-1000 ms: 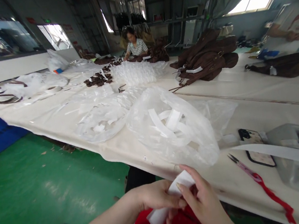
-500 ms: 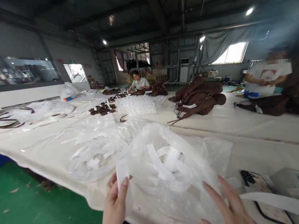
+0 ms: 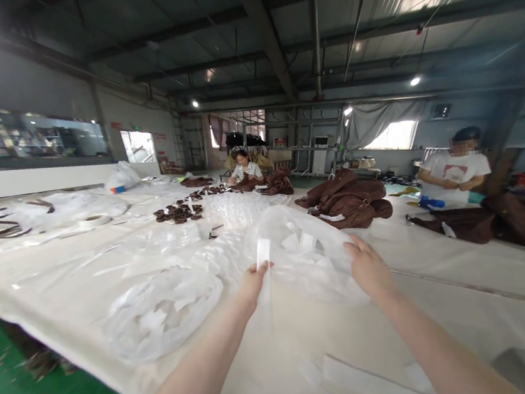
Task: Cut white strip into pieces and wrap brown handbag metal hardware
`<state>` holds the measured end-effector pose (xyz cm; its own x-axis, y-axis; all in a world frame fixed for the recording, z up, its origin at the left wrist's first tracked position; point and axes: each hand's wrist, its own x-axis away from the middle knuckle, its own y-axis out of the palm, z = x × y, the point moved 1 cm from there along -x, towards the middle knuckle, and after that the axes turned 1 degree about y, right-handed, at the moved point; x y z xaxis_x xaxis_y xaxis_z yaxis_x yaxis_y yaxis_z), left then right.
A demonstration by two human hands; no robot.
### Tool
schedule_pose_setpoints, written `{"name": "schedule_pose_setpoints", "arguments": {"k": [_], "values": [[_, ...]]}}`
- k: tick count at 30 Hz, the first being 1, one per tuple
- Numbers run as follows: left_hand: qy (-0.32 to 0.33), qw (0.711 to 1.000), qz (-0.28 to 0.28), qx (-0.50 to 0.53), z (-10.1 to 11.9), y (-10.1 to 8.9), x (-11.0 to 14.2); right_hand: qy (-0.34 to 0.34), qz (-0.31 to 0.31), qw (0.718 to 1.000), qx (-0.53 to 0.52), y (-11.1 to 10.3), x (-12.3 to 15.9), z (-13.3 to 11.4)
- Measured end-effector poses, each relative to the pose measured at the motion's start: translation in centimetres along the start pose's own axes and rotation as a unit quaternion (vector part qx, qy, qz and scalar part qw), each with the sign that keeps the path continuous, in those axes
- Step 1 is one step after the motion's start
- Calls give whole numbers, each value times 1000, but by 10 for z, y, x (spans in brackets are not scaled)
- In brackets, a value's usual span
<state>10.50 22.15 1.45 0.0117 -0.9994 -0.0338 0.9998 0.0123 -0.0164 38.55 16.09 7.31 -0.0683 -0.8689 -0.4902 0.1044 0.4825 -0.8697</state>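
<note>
Pinched upright between the thumb and fingers of my left hand [image 3: 252, 285] is a white strip [image 3: 263, 251]. My right hand [image 3: 369, 266] has its fingers closed on the right edge of a clear plastic bag [image 3: 319, 282]. Several white pieces [image 3: 306, 241] lie inside that bag. My left hand is at the bag's left side; whether it also grips the plastic I cannot tell. A second clear bag [image 3: 115, 318], also with white pieces in it, lies on the table left of my left forearm.
Bubble wrap [image 3: 230, 208] and small brown pieces [image 3: 176, 213] lie farther back on the white table [image 3: 264, 380]. Brown garments [image 3: 352, 199] are heaped right of centre. Two people work across the table. A long white strip [image 3: 368, 379] and a grey object [image 3: 523, 366] are near the front.
Both hands have moved forward, away from me, and the bag has shifted back with them. My right hand, open before, is now closed on the bag's edge. The left hand still holds the strip.
</note>
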Motion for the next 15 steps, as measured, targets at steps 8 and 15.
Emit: {"name": "schedule_pose_setpoints", "arguments": {"k": [8, 15], "values": [[152, 943, 81, -284, -36, -70, 49, -23, 74, 997, -31, 47, 41, 16], [37, 775, 103, -622, -72, -150, 68, -112, -132, 947, -270, 13, 200, -93]]}}
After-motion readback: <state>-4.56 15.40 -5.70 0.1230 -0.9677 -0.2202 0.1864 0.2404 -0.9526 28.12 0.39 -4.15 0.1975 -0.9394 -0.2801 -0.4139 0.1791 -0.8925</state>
